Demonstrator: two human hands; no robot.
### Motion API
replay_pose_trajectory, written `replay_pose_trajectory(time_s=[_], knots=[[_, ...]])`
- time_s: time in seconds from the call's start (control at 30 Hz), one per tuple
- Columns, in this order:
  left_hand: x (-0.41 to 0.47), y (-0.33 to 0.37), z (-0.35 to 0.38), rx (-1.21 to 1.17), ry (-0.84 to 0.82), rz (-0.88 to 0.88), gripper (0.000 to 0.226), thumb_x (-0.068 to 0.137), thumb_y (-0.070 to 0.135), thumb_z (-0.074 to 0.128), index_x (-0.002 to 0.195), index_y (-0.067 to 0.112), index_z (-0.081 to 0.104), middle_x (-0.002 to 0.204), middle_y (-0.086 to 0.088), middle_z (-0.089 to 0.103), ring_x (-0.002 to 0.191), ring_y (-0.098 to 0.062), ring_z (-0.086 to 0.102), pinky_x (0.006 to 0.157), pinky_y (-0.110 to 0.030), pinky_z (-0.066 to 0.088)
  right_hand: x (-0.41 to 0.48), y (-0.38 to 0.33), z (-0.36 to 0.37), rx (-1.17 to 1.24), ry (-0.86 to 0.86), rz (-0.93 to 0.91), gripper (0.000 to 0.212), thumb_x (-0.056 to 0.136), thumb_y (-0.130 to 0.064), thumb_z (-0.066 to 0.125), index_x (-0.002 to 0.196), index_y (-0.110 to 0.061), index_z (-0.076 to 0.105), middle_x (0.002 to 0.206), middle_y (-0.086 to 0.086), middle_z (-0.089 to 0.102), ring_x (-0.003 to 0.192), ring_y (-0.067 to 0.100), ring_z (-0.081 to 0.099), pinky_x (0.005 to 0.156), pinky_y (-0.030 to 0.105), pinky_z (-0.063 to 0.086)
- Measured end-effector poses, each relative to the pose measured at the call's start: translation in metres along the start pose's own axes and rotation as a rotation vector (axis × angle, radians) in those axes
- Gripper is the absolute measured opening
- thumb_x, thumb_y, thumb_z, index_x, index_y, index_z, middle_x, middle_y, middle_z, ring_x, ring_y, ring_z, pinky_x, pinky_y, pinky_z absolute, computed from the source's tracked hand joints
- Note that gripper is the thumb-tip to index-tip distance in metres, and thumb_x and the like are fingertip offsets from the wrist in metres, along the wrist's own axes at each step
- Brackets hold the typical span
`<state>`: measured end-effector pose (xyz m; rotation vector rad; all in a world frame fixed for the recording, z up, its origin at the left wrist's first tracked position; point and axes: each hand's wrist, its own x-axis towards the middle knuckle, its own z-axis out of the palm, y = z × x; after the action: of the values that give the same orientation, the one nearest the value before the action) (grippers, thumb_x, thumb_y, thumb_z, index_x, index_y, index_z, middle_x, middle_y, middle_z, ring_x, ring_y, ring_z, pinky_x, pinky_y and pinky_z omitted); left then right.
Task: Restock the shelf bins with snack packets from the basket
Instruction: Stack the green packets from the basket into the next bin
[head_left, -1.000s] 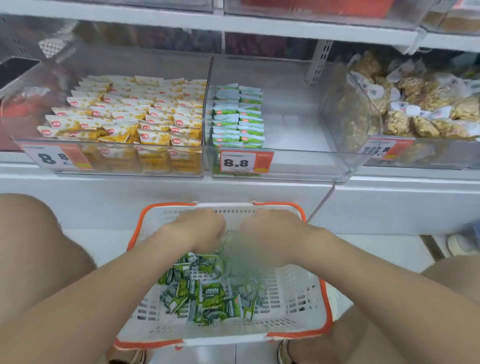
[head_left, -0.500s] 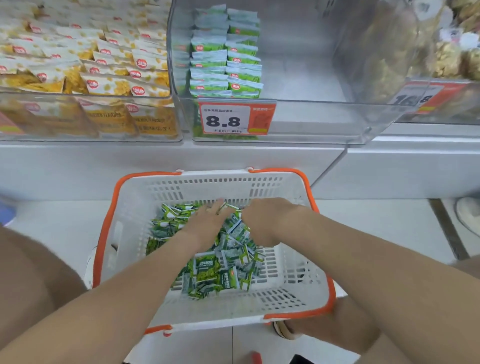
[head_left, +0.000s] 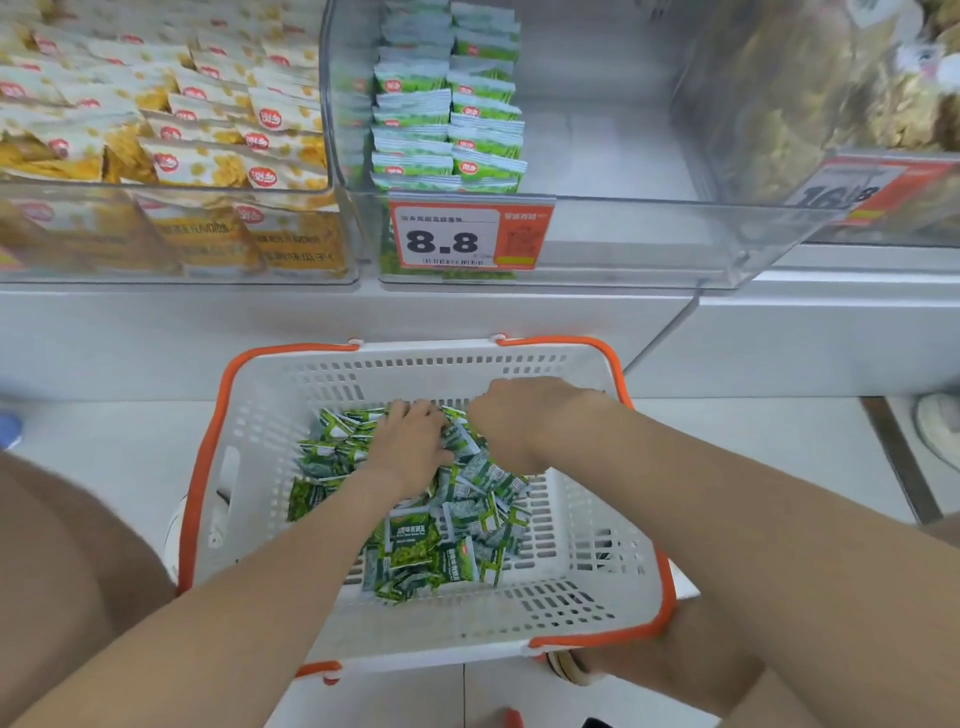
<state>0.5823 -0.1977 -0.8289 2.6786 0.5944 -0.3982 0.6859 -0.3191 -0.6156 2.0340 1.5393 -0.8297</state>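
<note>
A white basket with orange rim (head_left: 415, 365) sits on the floor between my knees, below the shelf. A heap of green snack packets (head_left: 415, 556) lies in it. My left hand (head_left: 410, 444) rests palm down on the far part of the heap, its fingers curled over packets. Just to its right, my right hand (head_left: 511, 421) digs in knuckles up, fingers curled down into the packets and hidden. Above, a clear shelf bin (head_left: 623, 244) holds two rows of green packets (head_left: 452, 119) on its left side; its right side is bare.
A price tag reading 8.8 (head_left: 467, 234) hangs on the middle bin's front. The left bin is packed with yellow packets (head_left: 182, 130). The right bin (head_left: 831, 93) holds brownish snacks. Someone's white shoe (head_left: 940, 426) stands on the floor at far right.
My view has tilted down and closer to the shelf. Both hands dropped from above the basket into the heap, and their fingers have curled into the packets.
</note>
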Motion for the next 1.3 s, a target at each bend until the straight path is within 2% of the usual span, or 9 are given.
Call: replay_pose_trajectory(time_s=[0.13,0.23,0.43,0.6,0.7,0.87,1.03,1.17,1.3], knots=[[-0.012,-0.005,-0.043,-0.681,-0.26,-0.068,0.054,0.092,0.046,0.074,0.136,0.02,0.053,0.128,0.002,0.054,0.117,-0.025,0.058,0.093,-0.038,0.051,-0.011,0.009,-0.017,0.008,0.138,-0.037,0.02,0.092,0.001,0.057,0.091,-0.016,0.046,0.087,0.003,0.044,0.071,0.02,0.049,0.066,0.038,0.05],[-0.035,0.009,-0.091,-1.065,-0.447,-0.138,0.066,0.094,0.022,0.075,0.152,0.014,0.044,0.139,-0.007,0.048,0.12,-0.022,0.056,0.09,-0.033,0.056,-0.02,0.017,-0.025,0.073,0.269,-0.095,0.049,0.083,0.006,0.064,0.122,-0.02,0.048,0.11,0.005,0.046,0.086,0.03,0.056,0.062,0.041,0.05],[-0.089,0.042,-0.185,-1.491,-0.546,0.042,0.042,0.073,0.003,0.047,0.115,0.004,0.048,0.098,-0.016,0.051,0.077,-0.022,0.056,0.069,-0.037,0.043,-0.044,0.011,-0.041,0.324,0.521,-0.311,0.033,0.082,-0.026,0.083,0.112,-0.027,0.068,0.108,-0.003,0.062,0.105,0.02,0.057,0.091,0.039,0.046],[-0.113,0.047,-0.231,-1.196,-0.32,0.126,0.054,0.085,0.019,0.067,0.134,0.0,0.055,0.114,-0.023,0.06,0.097,-0.024,0.067,0.081,-0.035,0.053,-0.069,0.014,-0.06,0.374,0.707,-0.252,0.013,0.093,-0.036,0.07,0.099,-0.025,0.068,0.091,-0.006,0.066,0.094,0.021,0.059,0.08,0.036,0.045],[-0.119,0.054,-0.249,-0.85,-0.063,0.304,0.022,0.098,0.014,0.071,0.119,0.007,0.069,0.098,-0.012,0.071,0.086,-0.011,0.062,0.082,-0.03,0.051,-0.081,0.013,-0.071,0.449,0.807,-0.182,0.019,0.095,-0.037,0.069,0.09,-0.019,0.065,0.075,-0.004,0.062,0.071,0.016,0.054,0.065,0.036,0.038],[-0.127,0.061,-0.264,-1.023,0.12,0.246,0.026,0.094,0.004,0.073,0.119,0.006,0.067,0.101,-0.015,0.079,0.079,-0.017,0.069,0.074,-0.029,0.055,-0.094,0.018,-0.082,0.881,0.828,-0.188,0.022,0.081,-0.031,0.085,0.101,-0.027,0.077,0.084,-0.009,0.077,0.079,0.01,0.072,0.079,0.042,0.059],[-0.129,0.076,-0.278,-0.96,0.232,0.221,0.031,0.089,0.012,0.082,0.111,0.01,0.061,0.089,-0.009,0.079,0.073,-0.019,0.071,0.069,-0.031,0.055,-0.102,0.023,-0.087,0.778,0.916,-0.156,0.015,0.088,-0.036,0.074,0.09,-0.022,0.073,0.076,0.001,0.072,0.068,0.026,0.065,0.067,0.048,0.058],[-0.13,0.086,-0.309,-0.487,0.603,0.297,0.029,0.084,0.028,0.079,0.108,0.029,0.061,0.086,0.01,0.073,0.062,-0.01,0.063,0.063,-0.029,0.05,-0.112,0.046,-0.104,0.833,1.123,-0.103,0.018,0.087,-0.036,0.07,0.096,-0.02,0.071,0.083,-0.003,0.073,0.079,0.02,0.069,0.076,0.045,0.056],[-0.113,0.083,-0.344,-0.162,0.738,0.419,0.026,0.088,0.016,0.064,0.113,0.025,0.064,0.094,0.015,0.065,0.08,0.005,0.052,0.075,-0.027,0.039,-0.112,0.068,-0.114,0.759,1.302,0.056,0.008,0.094,-0.027,0.07,0.102,-0.026,0.068,0.091,-0.009,0.071,0.087,0.022,0.064,0.084,0.04,0.052]])
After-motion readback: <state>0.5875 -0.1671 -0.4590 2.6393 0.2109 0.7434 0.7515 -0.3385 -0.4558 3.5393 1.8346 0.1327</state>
